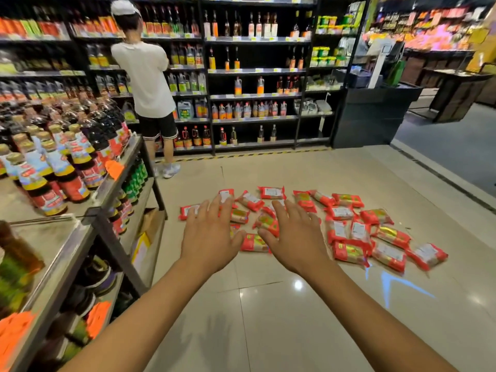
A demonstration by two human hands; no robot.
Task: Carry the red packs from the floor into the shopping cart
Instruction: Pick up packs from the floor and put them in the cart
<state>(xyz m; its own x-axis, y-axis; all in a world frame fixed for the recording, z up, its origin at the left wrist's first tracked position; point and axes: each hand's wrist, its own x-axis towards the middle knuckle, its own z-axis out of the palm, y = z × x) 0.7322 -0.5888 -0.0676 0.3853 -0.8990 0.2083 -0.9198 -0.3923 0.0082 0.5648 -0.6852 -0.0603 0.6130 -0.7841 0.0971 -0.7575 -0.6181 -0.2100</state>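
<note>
- The red packs [340, 212] lie scattered on the floor [268, 304], many of them, some overlapping, in a loose heap that spreads toward the right
- No pack is in a hand, and the shopping cart is not in view, so I cannot tell if any pack is inside it; I judge the task to be near its beginning or between two trips, with almost all the carrying left to do
- The left hand [208, 237] is stretched out flat, palm down, fingers straight and spread, grasping nothing; in the picture it covers the left end of the heap
- The right hand [298, 240] is released in the same way, just beside the left one, over the middle of the heap; most packs lie to its right
- Whether any fingertip touches a pack I cannot tell; both hands seem to hover above them
- At the left stands a rack [118, 183] with dark bottles [67, 167]; farther back a person [147, 76] in a white shirt faces the shelves [255, 71]
</note>
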